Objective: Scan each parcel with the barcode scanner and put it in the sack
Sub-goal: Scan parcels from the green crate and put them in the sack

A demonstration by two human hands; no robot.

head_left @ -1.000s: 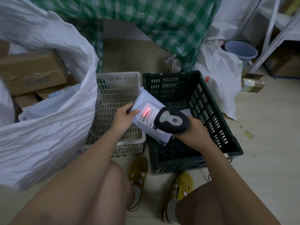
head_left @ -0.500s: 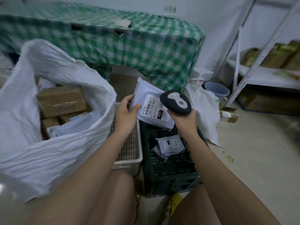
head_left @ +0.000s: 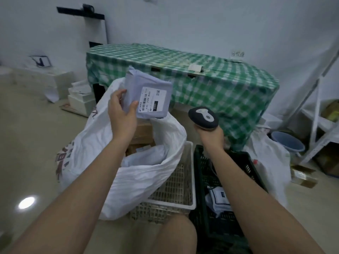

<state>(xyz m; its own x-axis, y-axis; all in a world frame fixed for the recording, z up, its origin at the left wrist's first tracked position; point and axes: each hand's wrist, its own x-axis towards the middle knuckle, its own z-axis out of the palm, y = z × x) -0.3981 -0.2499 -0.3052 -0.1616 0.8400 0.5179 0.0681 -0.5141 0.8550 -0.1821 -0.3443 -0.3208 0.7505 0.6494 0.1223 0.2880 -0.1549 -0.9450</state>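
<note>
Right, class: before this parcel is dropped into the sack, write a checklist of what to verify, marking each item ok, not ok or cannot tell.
1. Left hand grips the parcel: ok.
2. Parcel is above the sack mouth: ok.
3. Sack mouth open, with room: ok.
4. Barcode scanner, in right hand, is apart from the parcel: ok.
5. Scan registered: cannot tell.
6. Another parcel waits in the dark crate: ok.

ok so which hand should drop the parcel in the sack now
Left. The left hand already grips the grey parcel above the white sack, whose mouth is open below it. The right hand holds the barcode scanner, off to the side over the dark crate.
</note>
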